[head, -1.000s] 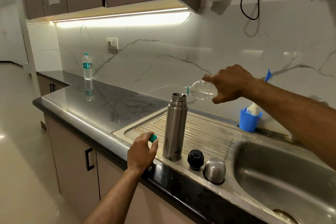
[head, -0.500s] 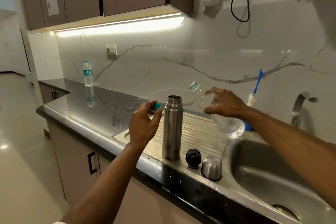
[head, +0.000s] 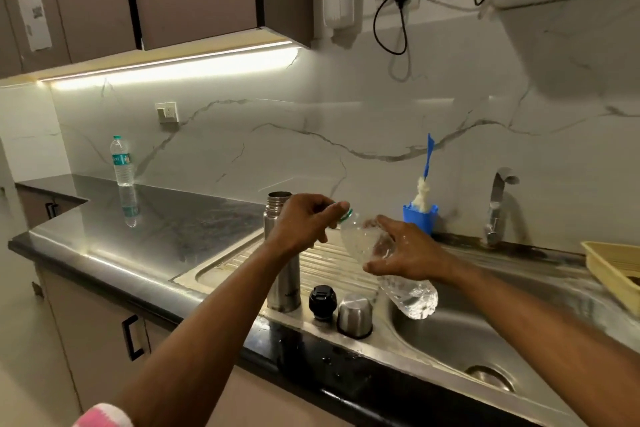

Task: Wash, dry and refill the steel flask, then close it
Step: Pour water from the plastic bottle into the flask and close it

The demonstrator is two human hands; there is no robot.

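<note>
Your right hand (head: 405, 253) is wrapped around the middle of the clear plastic bottle (head: 398, 270), tilted neck-up over the edge of the sink (head: 460, 340). Your left hand (head: 304, 222) is curled at the neck, fingertips pinching the green cap (head: 346, 215). This looks like recapping the bottle, so seat the cap square on the threads before you turn it. Hold the body gently, because a squeeze on that thin wall would push water out of the mouth.

The steel flask (head: 281, 253) stands upright and open on the draining board, just behind your left forearm, so watch that arm doesn't knock it over. Its black stopper (head: 322, 302) and steel cup lid (head: 354, 315) wait just beside it on the surface, near the front edge. Once the bottle is closed, set it well clear. Then the stopper goes in first and the cup over it.
</note>
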